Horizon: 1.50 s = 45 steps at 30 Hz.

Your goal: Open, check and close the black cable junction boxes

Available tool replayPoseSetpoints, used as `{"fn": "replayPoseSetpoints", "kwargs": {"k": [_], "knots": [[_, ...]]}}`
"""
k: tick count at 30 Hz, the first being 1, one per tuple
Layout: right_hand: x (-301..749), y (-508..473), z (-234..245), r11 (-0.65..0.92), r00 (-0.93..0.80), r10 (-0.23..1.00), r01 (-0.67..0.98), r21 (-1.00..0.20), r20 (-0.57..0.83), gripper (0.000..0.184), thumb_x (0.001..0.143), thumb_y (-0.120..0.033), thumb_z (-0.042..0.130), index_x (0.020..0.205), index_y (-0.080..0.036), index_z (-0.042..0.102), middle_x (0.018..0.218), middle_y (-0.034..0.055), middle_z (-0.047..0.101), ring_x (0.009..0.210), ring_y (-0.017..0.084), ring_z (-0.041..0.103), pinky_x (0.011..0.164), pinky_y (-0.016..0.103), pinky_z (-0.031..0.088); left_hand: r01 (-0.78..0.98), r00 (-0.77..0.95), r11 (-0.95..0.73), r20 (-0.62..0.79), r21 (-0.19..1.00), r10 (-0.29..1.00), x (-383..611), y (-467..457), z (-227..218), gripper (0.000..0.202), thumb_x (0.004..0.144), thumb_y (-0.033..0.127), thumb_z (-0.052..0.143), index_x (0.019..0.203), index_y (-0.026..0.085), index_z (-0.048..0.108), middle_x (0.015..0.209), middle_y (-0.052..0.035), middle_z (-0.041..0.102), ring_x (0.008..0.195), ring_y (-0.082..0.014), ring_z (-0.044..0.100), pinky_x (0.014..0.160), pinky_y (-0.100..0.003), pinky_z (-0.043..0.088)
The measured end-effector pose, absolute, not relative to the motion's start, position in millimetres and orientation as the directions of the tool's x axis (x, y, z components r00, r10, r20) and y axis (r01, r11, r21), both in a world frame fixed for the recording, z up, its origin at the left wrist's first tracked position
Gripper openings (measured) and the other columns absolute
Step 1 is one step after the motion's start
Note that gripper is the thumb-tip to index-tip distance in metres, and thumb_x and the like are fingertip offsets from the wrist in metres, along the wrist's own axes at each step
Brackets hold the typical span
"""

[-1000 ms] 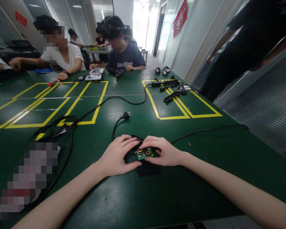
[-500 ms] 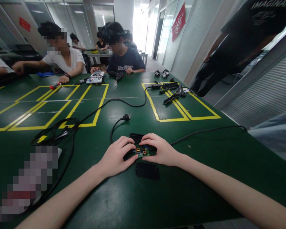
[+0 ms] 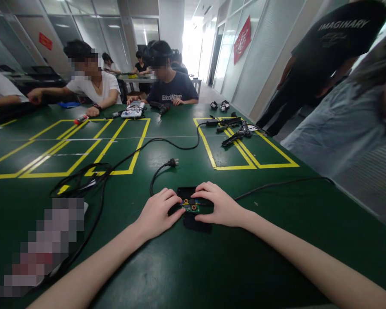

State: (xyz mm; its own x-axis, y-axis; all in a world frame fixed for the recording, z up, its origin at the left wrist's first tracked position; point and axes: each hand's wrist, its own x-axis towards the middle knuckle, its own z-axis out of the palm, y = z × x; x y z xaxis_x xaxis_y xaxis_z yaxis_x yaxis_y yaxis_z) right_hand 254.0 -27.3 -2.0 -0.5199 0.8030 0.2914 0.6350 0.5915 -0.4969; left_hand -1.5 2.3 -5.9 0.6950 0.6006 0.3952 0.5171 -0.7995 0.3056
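Observation:
A small green circuit board point(image 3: 191, 207) with copper coils lies between my two hands. My left hand point(image 3: 159, 210) pinches its left end between thumb and fingers. At the right end, my right hand point(image 3: 217, 206) curls its fingers round the board and a black cord; its thumb is apart from the board's near edge, over a black plastic shell half point(image 3: 197, 224). Just behind the board lies another black shell half point(image 3: 184, 192), partly hidden by my right fingers. A black cord point(image 3: 276, 184) runs from under my right hand to the table's right edge.
A plug point(image 3: 173, 162) on a black cord lies beyond my left hand. Coiled cable point(image 3: 80, 180) and a blurred-out long object point(image 3: 45, 249) are at left. Black adapters and cables point(image 3: 234, 131) sit at back right. Across the green table point(image 3: 167, 270) sit people; others stand at right.
My right thumb has come away from the board's near edge. The view has tilted slightly, and a person in light blue has come further into view at right.

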Motion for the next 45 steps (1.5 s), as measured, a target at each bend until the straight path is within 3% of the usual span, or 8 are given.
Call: {"fn": "replayPoseSetpoints", "kwargs": {"k": [4,14,17,21,28,33,42,45], "knots": [[252.4,-22.7,-5.8,0.568,-0.46,0.823,0.655,-0.498,0.332,0.039,0.073,-0.032,0.092,0.104,-0.021,0.071,0.109,0.0078,0.067,0.1,0.025,0.064,0.087,0.041,0.054,0.503,0.709,-0.806,0.383,0.313,0.592,-3.2,4.6,-6.6,0.01,0.098,0.03,0.066,0.099,0.02,0.069,0.096,-0.0045,0.07,0.089,-0.0207,0.064,0.073,-0.031,0.054],[239.6,-24.1,-14.1,0.521,-0.377,0.851,0.698,-0.491,0.367,0.037,0.073,-0.034,0.092,0.099,-0.021,0.07,0.105,0.0067,0.065,0.097,0.024,0.063,0.084,0.039,0.054,0.456,0.733,-0.826,0.386,0.333,0.56,-7.7,10.0,-8.8,0.011,0.1,0.02,0.06,0.105,0.02,0.069,0.099,-0.0055,0.07,0.091,-0.0205,0.064,0.074,-0.03,0.054],[240.6,-23.0,-13.5,0.499,-0.356,0.865,0.677,-0.541,0.353,0.045,0.071,-0.041,0.093,0.105,-0.021,0.071,0.109,0.0071,0.064,0.1,0.025,0.063,0.088,0.04,0.054,0.466,0.726,-0.819,0.384,0.334,0.57,-7.4,10.7,-9.2,0.011,0.1,0.019,0.06,0.105,0.02,0.07,0.098,-0.0053,0.07,0.091,-0.0205,0.064,0.075,-0.031,0.054],[245.7,-25.7,-10.9,0.487,-0.351,0.873,0.582,-0.652,0.338,0.058,0.072,-0.042,0.092,0.12,-0.022,0.066,0.121,0.0076,0.061,0.091,0.019,0.064,0.082,0.034,0.056,0.491,0.709,-0.807,0.388,0.328,0.589,-8.4,10.9,-8.4,0.009,0.099,0.02,0.063,0.105,0.02,0.07,0.097,-0.0041,0.071,0.091,-0.0201,0.064,0.075,-0.03,0.054],[240.3,-31.1,-12.8,0.575,-0.428,0.818,0.629,-0.522,0.385,0.042,0.078,-0.021,0.079,0.117,-0.022,0.065,0.117,0.0101,0.065,0.105,0.026,0.064,0.093,0.042,0.054,0.529,0.685,-0.781,0.375,0.331,0.624,-9.8,14.4,-10.2,0.006,0.099,0.025,0.066,0.099,0.021,0.07,0.094,-0.0022,0.07,0.089,-0.0191,0.065,0.074,-0.029,0.052],[236.5,-27.8,-16.4,0.558,-0.395,0.827,0.666,-0.495,0.401,0.036,0.08,-0.021,0.075,0.114,-0.021,0.065,0.116,0.0103,0.064,0.104,0.026,0.063,0.091,0.042,0.055,0.511,0.679,-0.776,0.381,0.369,0.628,-8.8,15.4,-11.3,0.006,0.099,0.024,0.065,0.099,0.021,0.07,0.093,-0.0025,0.069,0.09,-0.0194,0.065,0.074,-0.029,0.053],[235.4,-30.5,-12.2,0.526,-0.376,0.848,0.675,-0.518,0.372,0.034,0.084,-0.023,0.075,0.116,-0.022,0.065,0.121,0.0108,0.062,0.11,0.027,0.062,0.095,0.044,0.054,0.447,0.641,-0.737,0.394,0.507,0.659,-11.5,14.8,-10.4,0.015,0.095,0.018,0.06,0.103,0.021,0.072,0.096,-0.0046,0.069,0.091,-0.0195,0.067,0.081,-0.03,0.056],[239.8,-30.2,-10.3,0.5,-0.358,0.866,0.605,-0.62,0.349,0.044,0.088,-0.028,0.074,0.129,-0.024,0.058,0.133,0.0111,0.056,0.1,0.021,0.064,0.091,0.039,0.055,0.444,0.636,-0.744,0.409,0.499,0.654,-12.8,14.8,-10.1,0.017,0.098,0.019,0.057,0.104,0.021,0.072,0.096,-0.0048,0.07,0.091,-0.0194,0.068,0.081,-0.03,0.056]]}}
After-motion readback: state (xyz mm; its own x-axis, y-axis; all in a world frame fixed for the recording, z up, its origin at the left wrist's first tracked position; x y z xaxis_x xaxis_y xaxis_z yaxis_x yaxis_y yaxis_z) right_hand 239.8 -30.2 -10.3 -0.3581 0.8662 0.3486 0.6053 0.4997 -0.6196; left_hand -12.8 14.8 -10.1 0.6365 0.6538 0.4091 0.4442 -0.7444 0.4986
